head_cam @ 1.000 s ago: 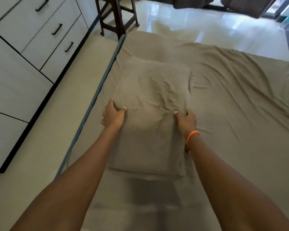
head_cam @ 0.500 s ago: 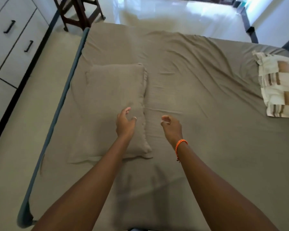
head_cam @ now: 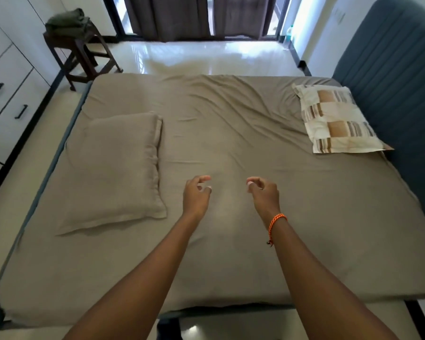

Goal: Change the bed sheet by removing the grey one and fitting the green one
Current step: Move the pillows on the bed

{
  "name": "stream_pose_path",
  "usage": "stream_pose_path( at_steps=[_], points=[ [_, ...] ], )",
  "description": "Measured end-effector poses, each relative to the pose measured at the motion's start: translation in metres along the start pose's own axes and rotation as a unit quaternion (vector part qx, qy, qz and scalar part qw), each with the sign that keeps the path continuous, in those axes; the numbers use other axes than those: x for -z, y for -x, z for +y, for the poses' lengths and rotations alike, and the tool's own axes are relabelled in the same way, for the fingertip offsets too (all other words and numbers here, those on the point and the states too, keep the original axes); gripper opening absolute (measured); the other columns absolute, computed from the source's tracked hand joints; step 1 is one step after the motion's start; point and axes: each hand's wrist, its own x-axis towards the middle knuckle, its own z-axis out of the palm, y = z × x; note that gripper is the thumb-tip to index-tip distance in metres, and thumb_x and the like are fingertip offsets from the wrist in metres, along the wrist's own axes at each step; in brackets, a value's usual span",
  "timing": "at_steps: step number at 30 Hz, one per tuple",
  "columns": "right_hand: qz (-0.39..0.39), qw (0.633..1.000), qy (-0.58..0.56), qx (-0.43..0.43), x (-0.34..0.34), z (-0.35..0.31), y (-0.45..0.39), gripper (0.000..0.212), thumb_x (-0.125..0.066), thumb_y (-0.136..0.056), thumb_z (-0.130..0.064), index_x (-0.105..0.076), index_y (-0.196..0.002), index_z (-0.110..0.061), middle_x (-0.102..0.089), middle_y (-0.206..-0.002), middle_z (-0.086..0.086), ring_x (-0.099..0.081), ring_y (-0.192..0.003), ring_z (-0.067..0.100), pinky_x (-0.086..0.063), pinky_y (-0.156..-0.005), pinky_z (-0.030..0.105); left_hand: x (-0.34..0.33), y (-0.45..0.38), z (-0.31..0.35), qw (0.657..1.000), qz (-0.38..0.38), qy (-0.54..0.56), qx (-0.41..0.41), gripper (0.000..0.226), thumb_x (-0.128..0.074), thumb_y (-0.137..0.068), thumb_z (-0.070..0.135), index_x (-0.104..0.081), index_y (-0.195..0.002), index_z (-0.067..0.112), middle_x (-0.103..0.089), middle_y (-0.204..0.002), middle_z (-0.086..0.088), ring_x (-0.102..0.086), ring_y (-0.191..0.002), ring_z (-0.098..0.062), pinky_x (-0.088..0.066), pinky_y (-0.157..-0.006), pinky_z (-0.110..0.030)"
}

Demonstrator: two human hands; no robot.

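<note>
Over the middle of the bed, we find both hands raised side by side above the grey sheet (head_cam: 231, 133), holding nothing. We note the left hand (head_cam: 196, 196) with fingers loosely curled and empty, just right of the grey pillow (head_cam: 115, 168). We note the right hand (head_cam: 264, 195) likewise loosely curled and empty, with an orange braided bracelet (head_cam: 275, 223) on its wrist. Whether either hand touches the sheet we cannot tell.

We record the grey sheet fitted across the whole mattress, wrinkled toward the far right. The grey pillow lies flat on it at the left side. A cream and brown patterned pillow (head_cam: 334, 120) lies on it at the far right, beside the blue padded headboard (head_cam: 390, 69).

We observe a folded green cloth, apparently the green sheet (head_cam: 68, 22), resting on a dark wooden stool (head_cam: 84, 55) off the far left corner of the bed, well apart from both hands. White drawers (head_cam: 8, 94) stand along the left wall, and dark curtains (head_cam: 196, 15) hang beyond the glossy floor.
</note>
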Motion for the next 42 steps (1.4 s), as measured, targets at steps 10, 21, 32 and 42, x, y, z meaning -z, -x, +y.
stream_pose_path(
  at_steps=[10, 21, 32, 42],
  points=[
    [0.007, 0.999, -0.034, -0.008, 0.240, 0.059, 0.027, 0.013, -0.063, -0.091, -0.018, -0.076, -0.089, -0.020, -0.077, -0.085, -0.004, -0.075, -0.080, 0.012, -0.055, -0.074, 0.031, -0.189, 0.172, 0.106, 0.992, -0.057, 0.112, -0.007, 0.028, -0.066, -0.096, 0.007, -0.075, -0.115, 0.025, -0.072, -0.118, 0.003, -0.068, -0.106, -0.014, -0.053, -0.093, -0.026],
    [0.008, 0.998, -0.068, -0.013, 0.350, 0.095, -0.037, 0.019, -0.058, -0.094, -0.007, -0.076, -0.090, -0.013, -0.077, -0.084, 0.001, -0.075, -0.073, 0.014, -0.062, -0.080, 0.038, -0.340, 0.160, 0.153, 0.992, -0.088, 0.091, -0.011, 0.032, -0.062, -0.095, 0.000, -0.076, -0.110, 0.024, -0.074, -0.112, 0.004, -0.068, -0.104, -0.010, -0.052, -0.090, -0.023],
    [-0.016, 0.995, -0.015, -0.100, 0.414, 0.170, -0.220, 0.022, -0.059, -0.093, -0.005, -0.076, -0.085, -0.016, -0.078, -0.084, 0.003, -0.076, -0.078, 0.018, -0.062, -0.083, 0.044, -0.529, 0.040, 0.154, 0.986, -0.113, 0.107, 0.055, 0.030, -0.059, -0.096, -0.002, -0.077, -0.105, 0.020, -0.078, -0.099, 0.002, -0.069, -0.089, -0.015, -0.055, -0.082, -0.026],
    [-0.002, 0.971, -0.098, -0.220, 0.449, 0.248, -0.373, 0.017, -0.058, -0.098, -0.010, -0.073, -0.104, -0.006, -0.079, -0.095, 0.012, -0.071, -0.071, 0.017, -0.039, -0.050, 0.017, -0.696, -0.073, 0.137, 0.986, -0.136, 0.065, 0.071, 0.023, -0.059, -0.103, 0.016, -0.081, -0.098, 0.023, -0.078, -0.094, 0.010, -0.071, -0.093, -0.001, -0.054, -0.086, -0.025]
  ],
)
